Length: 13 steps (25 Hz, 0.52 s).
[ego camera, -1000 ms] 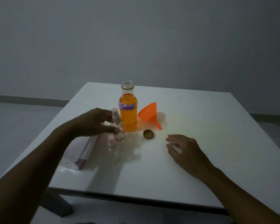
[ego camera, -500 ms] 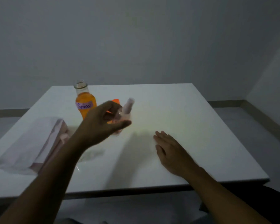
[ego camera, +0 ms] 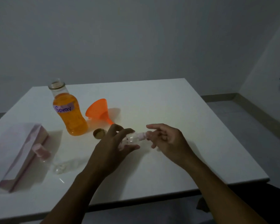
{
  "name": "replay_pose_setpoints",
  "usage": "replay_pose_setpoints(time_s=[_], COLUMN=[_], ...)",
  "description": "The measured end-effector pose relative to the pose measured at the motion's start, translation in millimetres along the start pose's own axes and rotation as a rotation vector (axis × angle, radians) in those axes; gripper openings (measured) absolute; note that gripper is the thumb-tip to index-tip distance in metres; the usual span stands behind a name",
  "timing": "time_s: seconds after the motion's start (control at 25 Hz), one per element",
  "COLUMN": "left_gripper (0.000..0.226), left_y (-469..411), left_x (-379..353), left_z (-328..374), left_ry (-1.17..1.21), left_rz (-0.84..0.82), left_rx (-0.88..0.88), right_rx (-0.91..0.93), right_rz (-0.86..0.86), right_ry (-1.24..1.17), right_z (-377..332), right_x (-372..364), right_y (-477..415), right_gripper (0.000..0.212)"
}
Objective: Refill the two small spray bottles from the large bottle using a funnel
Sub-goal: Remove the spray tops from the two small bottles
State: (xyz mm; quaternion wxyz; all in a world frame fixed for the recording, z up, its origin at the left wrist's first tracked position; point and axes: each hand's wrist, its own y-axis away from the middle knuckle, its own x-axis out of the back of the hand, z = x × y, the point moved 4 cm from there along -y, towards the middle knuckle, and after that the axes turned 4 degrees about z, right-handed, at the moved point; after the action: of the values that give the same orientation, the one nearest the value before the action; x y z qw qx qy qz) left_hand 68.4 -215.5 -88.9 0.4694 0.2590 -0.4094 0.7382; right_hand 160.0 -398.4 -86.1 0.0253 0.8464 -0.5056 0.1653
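My left hand [ego camera: 115, 147] grips a small clear spray bottle [ego camera: 131, 139], held sideways above the table. My right hand [ego camera: 166, 139] pinches the pink cap end [ego camera: 142, 136] of that bottle. A second small spray bottle [ego camera: 55, 164] with a pink top lies on its side at the left. The large open bottle [ego camera: 69, 110] of orange liquid, labelled "Spray", stands at the back left. An orange funnel [ego camera: 99, 111] lies tipped over beside it. The large bottle's gold cap [ego camera: 99, 133] rests on the table in front of the funnel.
A white and pink box [ego camera: 14, 152] lies near the left edge of the white table [ego camera: 184, 126]. A grey wall rises behind, and the floor shows at the right.
My left hand brought the small bottle down toward the middle of the table. My right hand lifted off the table and took hold of the bottle's cap end.
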Motion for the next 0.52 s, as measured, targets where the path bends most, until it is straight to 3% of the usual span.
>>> replay_pose_setpoints(time_s=[0.24,0.4,0.52], left_gripper=[0.06,0.061,0.045], left_y=[-6.6,-6.2,-2.4], left_x=[-3.1,0.5,2.3], left_z=[5.3,2.5,1.6], left_ry=[0.084,0.164,0.297], left_rz=[-0.1,-0.183,-0.259], left_rx=[-0.056,-0.089,-0.072], right_rx=[0.075,0.167,0.143], right_rz=[-0.005,-0.085,-0.158], right_ry=[0.038,0.102,0.038], right_z=[-5.2,-6.9,-7.8], right_x=[-10.5,-11.0,-11.2], right_y=[-10.1,-9.9,-7.3], right_gripper=[0.014,0.012,0.021])
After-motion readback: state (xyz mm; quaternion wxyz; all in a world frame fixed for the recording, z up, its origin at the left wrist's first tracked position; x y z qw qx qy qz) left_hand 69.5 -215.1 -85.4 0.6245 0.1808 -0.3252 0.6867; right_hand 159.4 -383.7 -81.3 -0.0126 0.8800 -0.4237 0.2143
